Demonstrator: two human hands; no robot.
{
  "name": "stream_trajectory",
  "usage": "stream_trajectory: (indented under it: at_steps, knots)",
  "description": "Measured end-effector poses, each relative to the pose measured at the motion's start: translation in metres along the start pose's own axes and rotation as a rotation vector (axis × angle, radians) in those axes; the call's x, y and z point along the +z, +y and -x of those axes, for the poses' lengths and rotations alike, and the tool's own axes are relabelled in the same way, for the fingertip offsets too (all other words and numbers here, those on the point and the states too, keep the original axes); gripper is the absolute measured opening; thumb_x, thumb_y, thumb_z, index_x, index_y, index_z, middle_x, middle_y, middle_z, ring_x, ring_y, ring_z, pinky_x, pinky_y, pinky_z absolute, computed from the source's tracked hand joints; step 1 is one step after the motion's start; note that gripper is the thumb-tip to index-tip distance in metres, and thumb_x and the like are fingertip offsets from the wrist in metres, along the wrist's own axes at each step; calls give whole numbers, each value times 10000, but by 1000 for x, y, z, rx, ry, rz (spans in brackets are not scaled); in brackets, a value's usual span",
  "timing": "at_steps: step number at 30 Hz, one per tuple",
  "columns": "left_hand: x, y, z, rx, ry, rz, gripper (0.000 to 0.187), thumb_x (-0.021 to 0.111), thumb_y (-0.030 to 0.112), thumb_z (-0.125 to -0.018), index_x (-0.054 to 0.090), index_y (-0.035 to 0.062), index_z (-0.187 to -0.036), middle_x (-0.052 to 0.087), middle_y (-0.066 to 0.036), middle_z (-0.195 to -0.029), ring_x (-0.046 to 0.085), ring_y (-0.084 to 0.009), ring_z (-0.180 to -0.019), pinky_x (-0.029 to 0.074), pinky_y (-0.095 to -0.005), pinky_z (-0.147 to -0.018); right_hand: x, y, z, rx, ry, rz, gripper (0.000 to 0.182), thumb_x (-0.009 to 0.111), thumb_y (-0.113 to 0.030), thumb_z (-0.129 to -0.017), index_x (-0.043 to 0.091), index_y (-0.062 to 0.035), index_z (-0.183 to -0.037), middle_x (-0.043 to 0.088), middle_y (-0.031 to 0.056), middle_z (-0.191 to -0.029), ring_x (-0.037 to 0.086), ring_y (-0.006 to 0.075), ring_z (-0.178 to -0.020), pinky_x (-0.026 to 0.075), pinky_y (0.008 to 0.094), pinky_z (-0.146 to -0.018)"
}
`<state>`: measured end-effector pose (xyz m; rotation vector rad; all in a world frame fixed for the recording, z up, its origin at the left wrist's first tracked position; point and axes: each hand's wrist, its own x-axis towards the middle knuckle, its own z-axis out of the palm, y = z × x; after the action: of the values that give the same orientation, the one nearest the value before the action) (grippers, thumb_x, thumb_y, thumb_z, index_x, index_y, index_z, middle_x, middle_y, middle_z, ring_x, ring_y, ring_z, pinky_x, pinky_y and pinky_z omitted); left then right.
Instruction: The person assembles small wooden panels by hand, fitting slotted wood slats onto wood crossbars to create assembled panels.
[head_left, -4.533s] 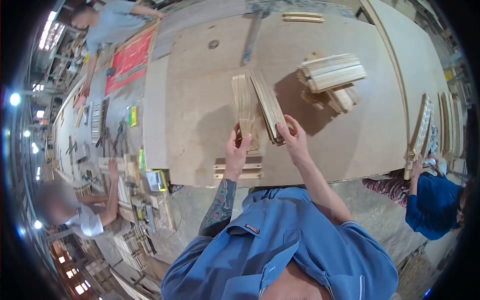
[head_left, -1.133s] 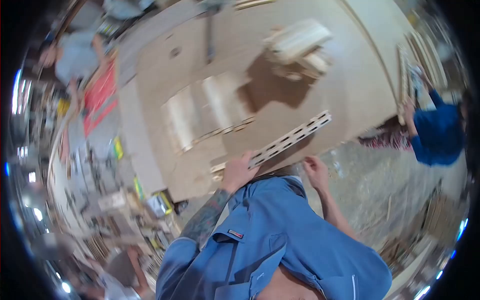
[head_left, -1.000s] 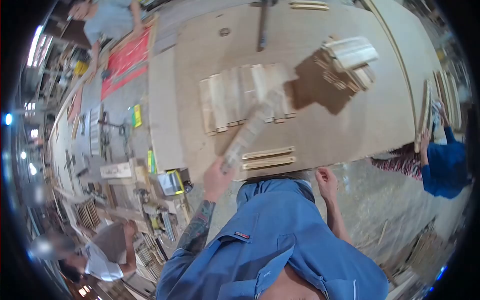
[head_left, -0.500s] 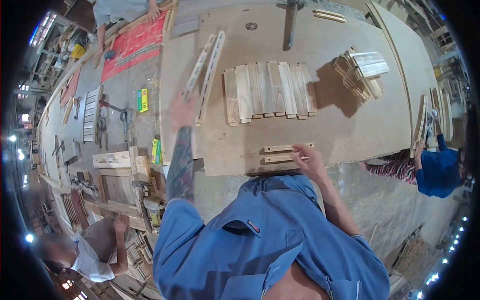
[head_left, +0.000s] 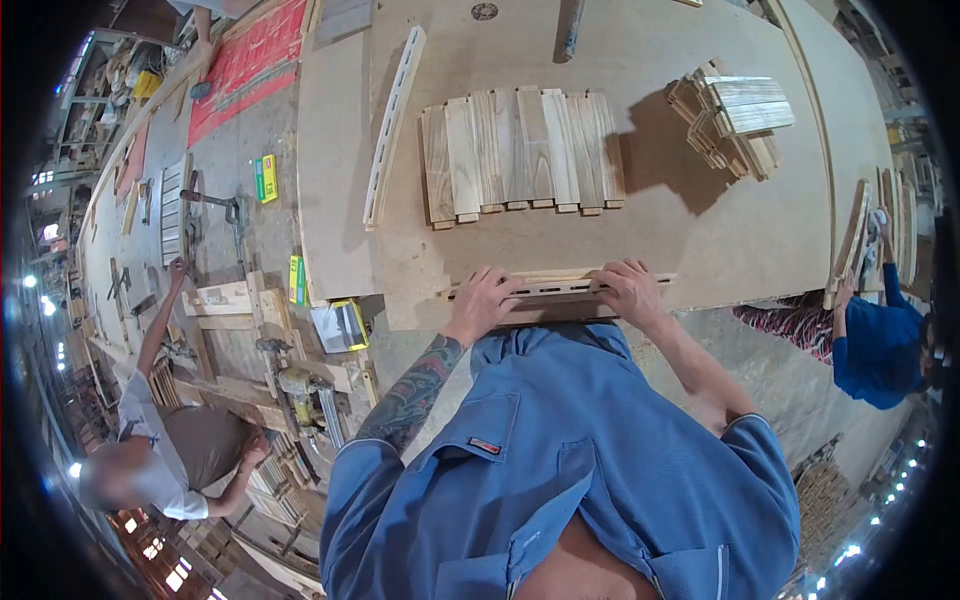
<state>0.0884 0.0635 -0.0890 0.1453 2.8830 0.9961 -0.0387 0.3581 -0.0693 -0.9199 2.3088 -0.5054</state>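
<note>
A slotted wooden strip [head_left: 557, 291] lies along the bench's front edge, close to my body. My left hand [head_left: 484, 303] grips it toward its left end with bent fingers. My right hand [head_left: 633, 291] is closed around it toward the right end. Pale narrow wood [head_left: 560, 274] shows just behind the strip, partly hidden by my hands. Beyond them, a row of wooden slats [head_left: 520, 150] lies side by side, their ends uneven. To its left rests a second slotted strip [head_left: 395, 125], set at a slant.
A stack of slats [head_left: 745, 115] stands at the right of the bench. Farther back lies a hammer [head_left: 570, 30]. Green-and-yellow boxes [head_left: 265, 178] and a clamp [head_left: 237, 215] are on the left. One co-worker [head_left: 170, 450] is at lower left, another [head_left: 880, 345] at right.
One of two slotted strips has moved from the left side to the front edge. My left hand came rightward with it, and my right hand went from the short strips onto it.
</note>
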Motion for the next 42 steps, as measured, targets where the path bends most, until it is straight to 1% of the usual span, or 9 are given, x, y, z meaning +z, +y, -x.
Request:
stream_trajectory:
  at_steps: [6,12,22,31,35,36,38,39,42]
  knots:
    - [-2,12,-13,-65,-89,-24,388,766,248,-799,692,173,-1173,611,-54,-1053,577,-275,-956,489,-393,-834,-6,11,4,-115,170,37,388,772,-188,-745,700,-182,-1126,644,45,-1162,585,266,-1057,448,439,-933]
    - [-31,-49,-103,-404,438,-129,547,626,400,-942,551,105,-1397,535,-214,-1242,538,-381,-1103,447,-479,-944,-34,36,-60,-81,295,-174,444,794,-243,-773,664,-147,-1187,598,98,-1274,545,341,-1150,446,481,-961]
    - [-66,-101,-312,-305,193,-350,497,593,359,-926,562,181,-1389,501,-214,-1343,459,-398,-1273,400,-532,-1039,-33,50,-127,-97,340,176,750,785,-394,-777,465,-241,-1438,335,106,-1570,338,362,-1416,286,601,-1148]
    - [-47,-80,-233,18,112,-488,397,609,321,-913,619,169,-1280,540,-201,-1321,486,-400,-1231,380,-501,-1063,-24,51,-127,-58,375,247,751,767,-454,-777,465,-289,-1444,326,51,-1586,332,313,-1439,284,630,-1148]
    - [-66,-37,-196,-82,300,-364,280,655,303,-909,683,126,-1125,614,-172,-1229,558,-335,-1172,428,-452,-1023,-29,32,-115,-49,492,70,785,786,-453,-780,482,-154,-1438,463,191,-1477,378,357,-1407,309,541,-1144]
    - [-84,-25,-192,-170,210,11,261,677,290,-913,688,119,-1110,656,-139,-1144,605,-273,-1094,459,-395,-977,-23,24,-116,-152,578,65,763,807,-443,-769,527,-82,-1380,584,212,-1312,548,364,-1240,417,472,-1055]
    - [-105,-7,-176,-146,136,521,268,733,259,-904,684,44,-1056,723,-56,-864,658,-137,-763,512,-260,-751,-34,-30,-111,-91,275,-276,737,806,-436,-781,545,-62,-1360,624,198,-1251,602,333,-1142,461,439,-989]
    - [-114,-1,-166,-152,168,522,268,733,259,-904,684,44,-1056,723,-56,-864,658,-137,-763,512,-260,-751,-37,-51,-109,7,-31,-607,712,805,-428,-793,564,-42,-1341,663,185,-1189,655,302,-1043,505,405,-923]
    - [-143,23,-127,-21,81,714,206,700,176,-944,713,26,-1084,723,-1,-977,644,-66,-908,503,-235,-823,-7,-73,-130,-213,-177,-590,532,758,-384,-830,660,6,-1178,721,149,-958,674,229,-843,530,367,-775]
